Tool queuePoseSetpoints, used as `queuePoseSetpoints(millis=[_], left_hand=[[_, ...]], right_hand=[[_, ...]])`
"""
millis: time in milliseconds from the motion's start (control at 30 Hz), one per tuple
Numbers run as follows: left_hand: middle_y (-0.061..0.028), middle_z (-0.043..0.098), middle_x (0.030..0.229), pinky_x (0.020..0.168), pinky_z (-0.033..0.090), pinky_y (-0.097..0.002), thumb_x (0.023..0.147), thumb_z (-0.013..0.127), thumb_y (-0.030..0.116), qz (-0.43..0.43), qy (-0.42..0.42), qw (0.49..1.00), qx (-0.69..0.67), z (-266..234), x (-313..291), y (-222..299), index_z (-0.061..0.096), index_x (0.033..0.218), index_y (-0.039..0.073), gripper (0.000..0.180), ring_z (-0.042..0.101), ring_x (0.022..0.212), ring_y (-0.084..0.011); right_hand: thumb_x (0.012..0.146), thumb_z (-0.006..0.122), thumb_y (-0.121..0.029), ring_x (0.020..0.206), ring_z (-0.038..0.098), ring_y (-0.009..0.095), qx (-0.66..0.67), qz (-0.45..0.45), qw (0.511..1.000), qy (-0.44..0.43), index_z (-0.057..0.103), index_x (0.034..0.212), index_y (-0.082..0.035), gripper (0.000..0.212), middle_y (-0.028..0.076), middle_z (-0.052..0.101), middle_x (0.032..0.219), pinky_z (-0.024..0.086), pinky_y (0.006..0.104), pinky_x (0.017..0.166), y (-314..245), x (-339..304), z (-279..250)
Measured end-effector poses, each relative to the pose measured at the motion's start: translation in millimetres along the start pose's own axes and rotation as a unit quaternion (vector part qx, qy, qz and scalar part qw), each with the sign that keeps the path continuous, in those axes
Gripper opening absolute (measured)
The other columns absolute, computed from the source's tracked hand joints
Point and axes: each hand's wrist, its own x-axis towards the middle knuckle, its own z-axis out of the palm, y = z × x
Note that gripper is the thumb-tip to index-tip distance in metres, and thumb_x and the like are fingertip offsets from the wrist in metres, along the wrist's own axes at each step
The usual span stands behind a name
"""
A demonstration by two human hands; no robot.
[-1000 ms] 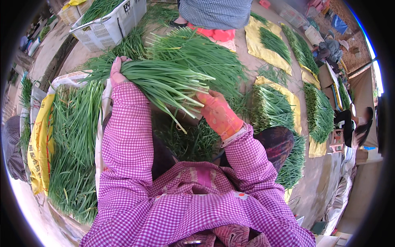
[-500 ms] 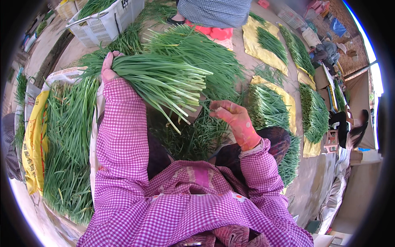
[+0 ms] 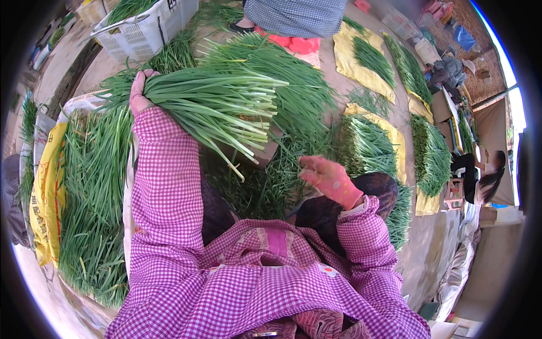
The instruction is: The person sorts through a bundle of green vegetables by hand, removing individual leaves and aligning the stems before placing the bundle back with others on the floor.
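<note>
My left hand is closed round a large bunch of garlic chives. Its pale cut ends fan out to the right and its green tops trail off to the left past the wrist. On my right hand is a pink dotted glove. That hand hovers over my knee, apart from the bunch, with loosely bent fingers slightly spread and nothing visible in them. Loose leaf scraps lie on the ground between my legs. Just beyond the held bunch rests a big heap of chives.
At my left stands a long white-and-yellow sack bed filled with chives. A white crate holds more at the back left. Chive piles on yellow sacks line the right. A person in a checked apron is straight ahead.
My right hand has drawn back down and to the right, and its pinched fingers have loosened; the scrap at its fingertips is gone. My left hand has shifted slightly left with the bunch.
</note>
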Motion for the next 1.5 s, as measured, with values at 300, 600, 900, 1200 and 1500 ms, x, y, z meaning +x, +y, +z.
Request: queuePoseSetpoints(millis=[300, 600, 900, 1200, 1500], left_hand=[[-0.0117, 0.062, 0.076, 0.066, 0.051, -0.0364, 0.083, 0.059, 0.019, -0.065, -0.040, 0.991, 0.112, 4, -23, -41, 0.059, 0.083, 0.001, 0.017, 0.059, 0.069, -0.0240], [-0.0129, 0.065, 0.091, 0.077, 0.052, -0.0460, 0.082, 0.059, 0.022, -0.136, 0.080, 0.987, -0.033, 8, -17, -4, 0.060, 0.096, 0.003, 0.023, 0.062, 0.082, -0.0302], [-0.0074, 0.062, 0.076, 0.069, 0.051, -0.0405, 0.079, 0.060, 0.018, -0.147, 0.045, 0.988, -0.031, 10, -20, -15, 0.059, 0.080, 0.006, 0.012, 0.059, 0.071, -0.0259], [-0.0109, 0.064, 0.082, 0.072, 0.052, -0.0439, 0.082, 0.060, 0.023, -0.145, 0.025, 0.988, -0.034, -1, -9, -15, 0.059, 0.088, 0.003, 0.020, 0.061, 0.075, -0.0286], [-0.0087, 0.062, 0.078, 0.069, 0.051, -0.0355, 0.084, 0.060, 0.020, -0.103, -0.066, 0.992, 0.038, 0, -19, -35, 0.059, 0.085, 0.006, 0.015, 0.060, 0.074, -0.0217]], right_hand=[[0.081, 0.059, -0.004, 0.098, 0.059, 0.020, 0.695, 0.152, 0.697, 0.095, 0.054, 0.105, 0.007, 0.026, 0.013, 0.060, 0.109, 0.047, 0.0299, 0.082, -100, 57, 19], [0.082, 0.064, -0.014, 0.094, 0.056, 0.013, -0.051, -0.072, 0.980, -0.181, 0.057, 0.113, 0.002, 0.036, 0.006, 0.060, 0.102, 0.044, 0.0261, 0.083, -14, -1, -26], [0.084, 0.062, -0.010, 0.100, 0.054, 0.013, 0.440, -0.087, 0.893, 0.029, 0.043, 0.127, 0.005, 0.049, 0.010, 0.059, 0.112, 0.044, 0.0268, 0.087, -73, 59, -6], [0.082, 0.063, -0.013, 0.091, 0.062, 0.023, 0.613, -0.166, 0.770, 0.060, 0.059, 0.102, 0.008, 0.029, 0.015, 0.063, 0.099, 0.046, 0.0339, 0.085, -43, 41, -17], [0.085, 0.063, -0.022, 0.088, 0.059, 0.015, 0.565, -0.086, 0.814, 0.107, 0.061, 0.110, 0.001, 0.034, 0.006, 0.065, 0.098, 0.042, 0.0295, 0.084, -62, 62, -7]])
